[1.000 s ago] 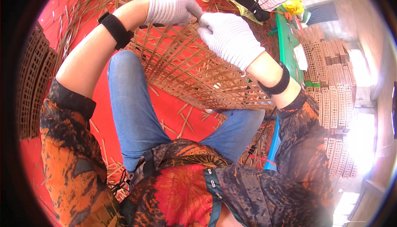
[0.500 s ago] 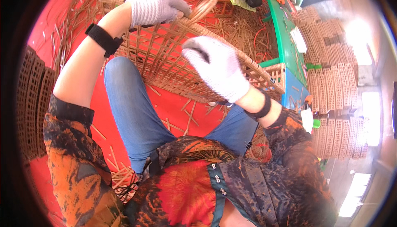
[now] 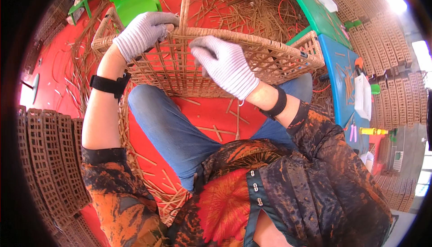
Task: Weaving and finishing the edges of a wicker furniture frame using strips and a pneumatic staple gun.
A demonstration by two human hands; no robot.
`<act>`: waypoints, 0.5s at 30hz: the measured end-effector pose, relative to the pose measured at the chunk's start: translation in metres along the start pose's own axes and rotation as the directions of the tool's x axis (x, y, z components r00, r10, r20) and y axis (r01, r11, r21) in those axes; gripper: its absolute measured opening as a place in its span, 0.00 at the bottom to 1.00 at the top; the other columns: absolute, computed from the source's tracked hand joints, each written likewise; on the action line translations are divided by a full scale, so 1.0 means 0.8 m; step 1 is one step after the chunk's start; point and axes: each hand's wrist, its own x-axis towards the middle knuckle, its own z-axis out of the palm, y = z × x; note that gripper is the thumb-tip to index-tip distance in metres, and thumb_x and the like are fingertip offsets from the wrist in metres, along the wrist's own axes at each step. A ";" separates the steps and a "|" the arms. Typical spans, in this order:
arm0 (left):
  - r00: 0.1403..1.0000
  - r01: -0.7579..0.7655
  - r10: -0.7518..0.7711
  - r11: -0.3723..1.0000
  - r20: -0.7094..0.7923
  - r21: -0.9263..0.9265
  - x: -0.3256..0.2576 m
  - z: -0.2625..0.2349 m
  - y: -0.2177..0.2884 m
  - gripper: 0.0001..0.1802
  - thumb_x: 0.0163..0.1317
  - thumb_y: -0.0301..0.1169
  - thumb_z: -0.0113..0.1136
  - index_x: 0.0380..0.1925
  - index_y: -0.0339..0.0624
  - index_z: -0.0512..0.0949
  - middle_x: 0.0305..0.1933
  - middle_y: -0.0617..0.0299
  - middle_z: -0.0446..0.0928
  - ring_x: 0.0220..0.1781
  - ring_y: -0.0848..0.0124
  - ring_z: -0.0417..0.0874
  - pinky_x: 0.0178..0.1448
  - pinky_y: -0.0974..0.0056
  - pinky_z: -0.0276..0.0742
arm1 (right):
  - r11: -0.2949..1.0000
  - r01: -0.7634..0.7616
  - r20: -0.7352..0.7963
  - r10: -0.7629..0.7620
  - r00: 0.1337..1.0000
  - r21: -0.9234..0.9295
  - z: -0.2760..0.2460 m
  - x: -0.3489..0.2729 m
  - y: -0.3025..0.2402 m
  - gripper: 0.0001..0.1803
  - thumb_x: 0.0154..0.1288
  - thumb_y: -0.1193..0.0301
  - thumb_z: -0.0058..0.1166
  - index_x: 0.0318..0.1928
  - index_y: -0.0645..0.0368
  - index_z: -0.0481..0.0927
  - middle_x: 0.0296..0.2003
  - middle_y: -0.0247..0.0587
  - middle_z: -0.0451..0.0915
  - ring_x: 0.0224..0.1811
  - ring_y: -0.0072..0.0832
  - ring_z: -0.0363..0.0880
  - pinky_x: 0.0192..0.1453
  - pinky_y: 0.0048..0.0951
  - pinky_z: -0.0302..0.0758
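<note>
Basket rim – left hand grip closed on it; right hand half-curled against lattice – stacked trays crowd left.

Likely a basket-weaving workshop: stacked woven trays, cane strips littering the floor.

Tan lattice-woven basket, grey-striped gloves

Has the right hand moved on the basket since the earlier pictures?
Yes. The right hand has gone from the basket's open weave up to its rim, close to the left hand.
</note>
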 end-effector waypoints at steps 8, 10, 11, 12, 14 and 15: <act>0.999 -0.032 0.032 0.999 -0.002 -0.011 0.004 -0.003 -0.004 0.16 0.69 0.32 0.59 0.52 0.39 0.83 0.28 0.65 0.77 0.29 0.75 0.75 0.36 0.66 0.75 | 0.983 0.183 -0.254 -0.177 0.951 0.002 -0.004 0.030 0.001 0.15 0.65 0.67 0.66 0.49 0.57 0.80 0.28 0.44 0.84 0.29 0.33 0.86 0.36 0.33 0.82; 1.000 -0.020 0.020 1.000 0.006 -0.006 0.007 -0.005 -0.006 0.16 0.69 0.32 0.59 0.52 0.39 0.84 0.28 0.65 0.77 0.29 0.75 0.75 0.36 0.66 0.74 | 0.971 0.227 -0.193 -0.236 0.952 -0.068 -0.011 0.045 -0.005 0.14 0.65 0.64 0.66 0.46 0.58 0.82 0.28 0.45 0.84 0.29 0.36 0.86 0.37 0.35 0.82; 1.000 -0.021 0.021 1.000 0.005 0.002 0.004 -0.004 -0.006 0.16 0.68 0.32 0.59 0.52 0.39 0.84 0.27 0.65 0.77 0.29 0.75 0.75 0.36 0.66 0.74 | 0.961 0.257 -0.166 -0.272 0.948 -0.104 -0.014 0.047 -0.009 0.15 0.65 0.62 0.66 0.44 0.58 0.83 0.28 0.46 0.84 0.29 0.37 0.86 0.37 0.36 0.81; 1.000 -0.022 0.022 1.000 0.005 -0.002 0.006 -0.005 -0.008 0.16 0.69 0.32 0.59 0.52 0.39 0.84 0.27 0.65 0.77 0.29 0.75 0.74 0.36 0.66 0.74 | 0.940 0.307 -0.111 -0.324 0.940 -0.149 -0.017 0.054 -0.012 0.16 0.64 0.57 0.65 0.39 0.59 0.85 0.29 0.47 0.85 0.30 0.42 0.85 0.38 0.38 0.81; 1.000 -0.025 0.025 1.000 0.003 -0.010 0.008 -0.007 -0.010 0.16 0.69 0.33 0.59 0.52 0.40 0.84 0.27 0.66 0.77 0.29 0.75 0.74 0.36 0.66 0.74 | 0.936 0.291 -0.098 -0.315 0.944 -0.197 -0.018 0.065 -0.015 0.16 0.65 0.59 0.66 0.44 0.59 0.86 0.30 0.43 0.85 0.32 0.29 0.84 0.39 0.32 0.80; 1.000 -0.019 0.020 1.000 0.004 -0.011 0.008 -0.008 -0.011 0.16 0.69 0.33 0.59 0.53 0.41 0.84 0.27 0.66 0.77 0.29 0.75 0.74 0.36 0.67 0.74 | 0.925 0.310 -0.082 -0.334 0.939 -0.219 -0.017 0.071 -0.015 0.16 0.65 0.60 0.67 0.46 0.59 0.86 0.30 0.41 0.85 0.33 0.23 0.84 0.40 0.29 0.80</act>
